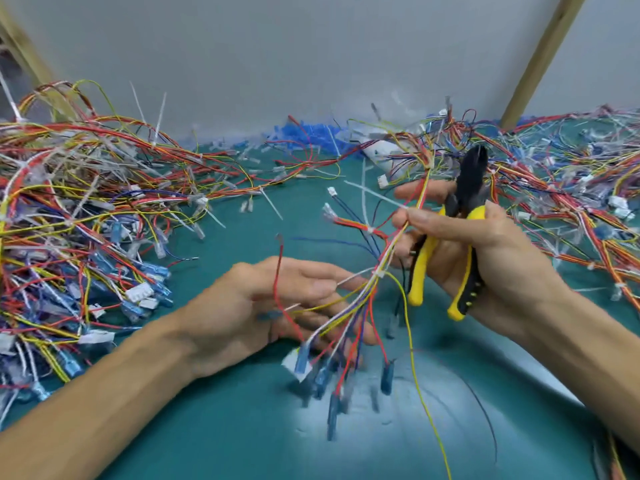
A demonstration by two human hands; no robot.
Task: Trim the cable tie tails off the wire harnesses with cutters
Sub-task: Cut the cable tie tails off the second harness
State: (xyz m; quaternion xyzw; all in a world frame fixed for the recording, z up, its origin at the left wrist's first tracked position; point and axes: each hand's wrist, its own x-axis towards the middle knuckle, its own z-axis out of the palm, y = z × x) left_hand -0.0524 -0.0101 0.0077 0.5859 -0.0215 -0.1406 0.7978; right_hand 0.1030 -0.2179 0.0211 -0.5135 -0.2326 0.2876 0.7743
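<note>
Wire harnesses point(86, 209) lie heaped left and right on the green bench point(225, 438); one harness point(375, 277) dangles near the middle, between the hands. The right hand point(502, 258) grips the cutters point(462, 206) and pinches that harness's wires too; the left hand point(239, 306) lies open beneath. So crowded, the blades could nick a wire rather than the tie tail point(374, 195).

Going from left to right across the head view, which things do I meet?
Large tangled pile of coloured wire harnesses → left hand → yellow-handled black cutters in the right hand → second tangled harness pile.
</note>
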